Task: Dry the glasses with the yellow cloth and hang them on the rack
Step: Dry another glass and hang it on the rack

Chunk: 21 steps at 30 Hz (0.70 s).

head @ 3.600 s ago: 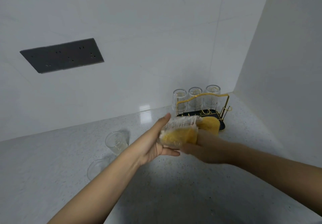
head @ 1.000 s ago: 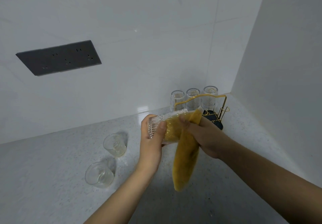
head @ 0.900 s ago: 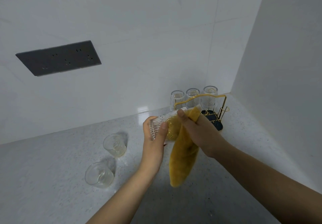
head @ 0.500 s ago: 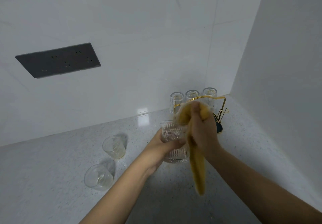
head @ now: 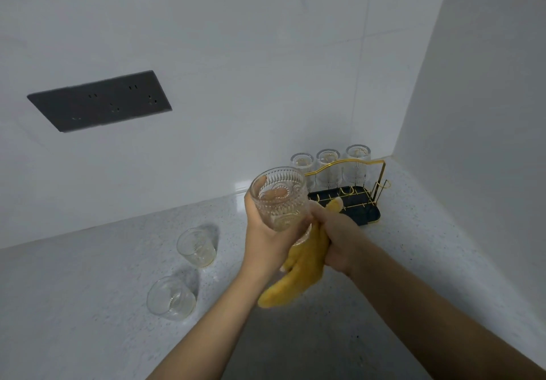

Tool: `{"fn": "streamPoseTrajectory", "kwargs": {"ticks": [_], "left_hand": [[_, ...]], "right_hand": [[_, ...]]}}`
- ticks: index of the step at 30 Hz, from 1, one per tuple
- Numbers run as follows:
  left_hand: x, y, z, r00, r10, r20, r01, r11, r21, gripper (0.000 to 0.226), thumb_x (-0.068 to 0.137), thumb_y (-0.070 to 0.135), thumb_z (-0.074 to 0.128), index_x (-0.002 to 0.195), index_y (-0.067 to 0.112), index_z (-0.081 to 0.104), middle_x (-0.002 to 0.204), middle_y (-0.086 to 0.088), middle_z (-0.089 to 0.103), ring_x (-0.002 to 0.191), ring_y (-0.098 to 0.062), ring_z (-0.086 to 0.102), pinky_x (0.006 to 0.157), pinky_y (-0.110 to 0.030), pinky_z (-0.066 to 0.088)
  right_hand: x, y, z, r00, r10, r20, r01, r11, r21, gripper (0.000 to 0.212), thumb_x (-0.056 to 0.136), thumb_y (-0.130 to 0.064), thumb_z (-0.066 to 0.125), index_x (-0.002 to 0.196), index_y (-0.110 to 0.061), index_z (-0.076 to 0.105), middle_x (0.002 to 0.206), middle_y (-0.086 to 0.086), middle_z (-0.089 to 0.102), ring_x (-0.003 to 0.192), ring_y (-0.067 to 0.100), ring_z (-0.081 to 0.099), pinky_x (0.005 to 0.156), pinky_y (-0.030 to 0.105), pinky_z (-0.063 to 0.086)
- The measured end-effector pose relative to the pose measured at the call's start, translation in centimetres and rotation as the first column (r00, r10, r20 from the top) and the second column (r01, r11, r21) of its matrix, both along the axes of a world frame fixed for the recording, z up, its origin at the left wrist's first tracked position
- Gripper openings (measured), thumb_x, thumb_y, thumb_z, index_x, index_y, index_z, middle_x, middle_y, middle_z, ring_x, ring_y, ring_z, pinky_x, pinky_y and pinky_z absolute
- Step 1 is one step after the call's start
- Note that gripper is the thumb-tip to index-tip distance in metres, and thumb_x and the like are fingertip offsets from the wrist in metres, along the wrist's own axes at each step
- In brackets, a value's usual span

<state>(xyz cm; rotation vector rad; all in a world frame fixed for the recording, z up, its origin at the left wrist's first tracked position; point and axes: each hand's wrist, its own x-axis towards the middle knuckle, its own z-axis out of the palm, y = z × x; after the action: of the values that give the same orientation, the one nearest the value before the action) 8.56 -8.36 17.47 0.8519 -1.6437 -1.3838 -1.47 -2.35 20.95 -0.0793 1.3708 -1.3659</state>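
My left hand (head: 267, 239) grips a patterned clear glass (head: 279, 199) upright in front of me, its mouth tilted toward the camera. My right hand (head: 339, 236) holds the yellow cloth (head: 298, 273) bunched just below and to the right of the glass; the cloth hangs down toward the counter. Behind them stands the gold wire rack (head: 354, 190) on its dark tray, with three glasses (head: 328, 167) hung upside down along its back row. Two more glasses (head: 196, 246) (head: 170, 297) stand on the counter to the left.
The speckled white counter (head: 88, 291) runs into a corner, with white walls behind and on the right. A dark socket panel (head: 100, 100) sits on the back wall at the upper left.
The cloth has come out of the glass. My left hand has turned the glass from lying sideways to upright, and my right hand has dropped with the cloth to below the glass.
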Motion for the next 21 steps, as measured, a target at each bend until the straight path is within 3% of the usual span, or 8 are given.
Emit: {"fn": "streamPoseTrajectory", "kwargs": {"ticks": [3, 6, 10, 13, 15, 17, 19, 21], "left_hand": [[0.9, -0.8, 0.1, 0.999, 0.046, 0.017, -0.047, 0.998, 0.037, 0.090, 0.064, 0.031, 0.088, 0.135, 0.032, 0.033, 0.125, 0.011, 0.055, 0.116, -0.004, 0.056, 0.096, -0.026, 0.050], [1.3, -1.3, -0.2, 0.996, 0.072, 0.050, -0.077, 0.991, 0.109, 0.093, 0.060, 0.042, 0.085, 0.136, 0.034, 0.033, 0.131, 0.008, 0.054, 0.121, -0.010, 0.054, 0.105, -0.041, 0.046], [1.5, -1.1, 0.1, 0.996, -0.002, 0.090, -0.018, 0.974, 0.224, 0.096, 0.053, 0.058, 0.086, 0.132, 0.031, 0.039, 0.128, 0.006, 0.059, 0.118, -0.008, 0.059, 0.100, -0.037, 0.050], [1.7, -0.5, 1.0, 0.969, -0.171, 0.178, 0.125, 0.962, 0.242, 0.052, 0.071, 0.042, 0.080, 0.110, 0.036, 0.046, 0.110, 0.013, 0.063, 0.084, 0.018, 0.062, 0.069, -0.007, 0.050], [1.8, -0.3, 1.4, 0.931, -0.297, 0.212, 0.242, 0.937, 0.250, 0.057, 0.071, 0.044, 0.079, 0.117, 0.029, 0.051, 0.103, 0.011, 0.068, 0.082, 0.011, 0.066, 0.067, -0.009, 0.050], [1.9, -0.2, 1.8, 0.901, -0.389, 0.190, 0.327, 0.899, 0.291, 0.058, 0.071, 0.040, 0.078, 0.120, 0.018, 0.055, 0.102, 0.005, 0.072, 0.086, 0.002, 0.069, 0.069, -0.011, 0.051], [2.3, -0.6, 1.6, 0.874, -0.477, 0.092, 0.411, 0.827, 0.384, 0.055, 0.072, 0.036, 0.081, 0.116, 0.010, 0.061, 0.108, -0.007, 0.072, 0.095, -0.016, 0.071, 0.078, -0.023, 0.057], [2.7, -0.7, 1.3, 0.857, -0.509, -0.078, 0.467, 0.705, 0.533, 0.060, 0.060, 0.039, 0.086, 0.106, 0.005, 0.069, 0.105, -0.020, 0.070, 0.090, -0.028, 0.070, 0.081, -0.036, 0.057]], "right_hand": [[-0.7, 0.7, -0.2, 0.998, -0.028, -0.061, 0.031, 0.998, 0.045, 0.060, 0.086, -0.042, 0.059, 0.134, -0.010, 0.042, 0.133, 0.015, 0.047, 0.121, 0.037, 0.043, 0.106, 0.053, 0.032], [-0.5, 0.8, -0.6, 0.984, -0.056, -0.170, 0.058, 0.998, 0.007, 0.065, 0.089, -0.050, 0.049, 0.140, -0.014, 0.032, 0.138, 0.015, 0.041, 0.125, 0.037, 0.039, 0.105, 0.051, 0.029], [0.7, 1.4, -0.4, 0.977, -0.090, -0.191, 0.060, 0.986, -0.153, 0.070, 0.083, -0.060, 0.039, 0.140, -0.019, 0.033, 0.135, 0.008, 0.046, 0.125, 0.032, 0.043, 0.108, 0.048, 0.031], [1.3, 1.4, 0.6, 0.965, -0.070, -0.254, -0.010, 0.954, -0.300, 0.038, 0.087, -0.054, 0.031, 0.106, -0.030, 0.054, 0.107, -0.003, 0.060, 0.103, 0.017, 0.058, 0.096, 0.036, 0.044], [1.5, 1.0, 0.8, 0.933, -0.110, -0.344, -0.041, 0.914, -0.404, 0.035, 0.092, -0.043, 0.028, 0.084, -0.024, 0.056, 0.081, -0.006, 0.063, 0.076, 0.008, 0.065, 0.072, 0.023, 0.053], [1.7, 0.5, 0.5, 0.827, -0.225, -0.516, -0.024, 0.901, -0.433, 0.042, 0.088, -0.044, 0.032, 0.063, -0.015, 0.050, 0.053, -0.008, 0.052, 0.048, 0.005, 0.052, 0.050, 0.019, 0.044], [1.4, 0.2, -0.1, 0.722, -0.286, -0.630, -0.008, 0.907, -0.421, 0.044, 0.082, -0.048, 0.037, 0.051, -0.017, 0.040, 0.042, -0.010, 0.036, 0.039, 0.003, 0.037, 0.044, 0.020, 0.031], [0.6, 0.1, -0.4, 0.765, -0.267, -0.587, 0.007, 0.914, -0.406, 0.043, 0.082, -0.049, 0.042, 0.052, -0.018, 0.039, 0.047, -0.002, 0.034, 0.045, 0.011, 0.037, 0.048, 0.024, 0.033]]}}
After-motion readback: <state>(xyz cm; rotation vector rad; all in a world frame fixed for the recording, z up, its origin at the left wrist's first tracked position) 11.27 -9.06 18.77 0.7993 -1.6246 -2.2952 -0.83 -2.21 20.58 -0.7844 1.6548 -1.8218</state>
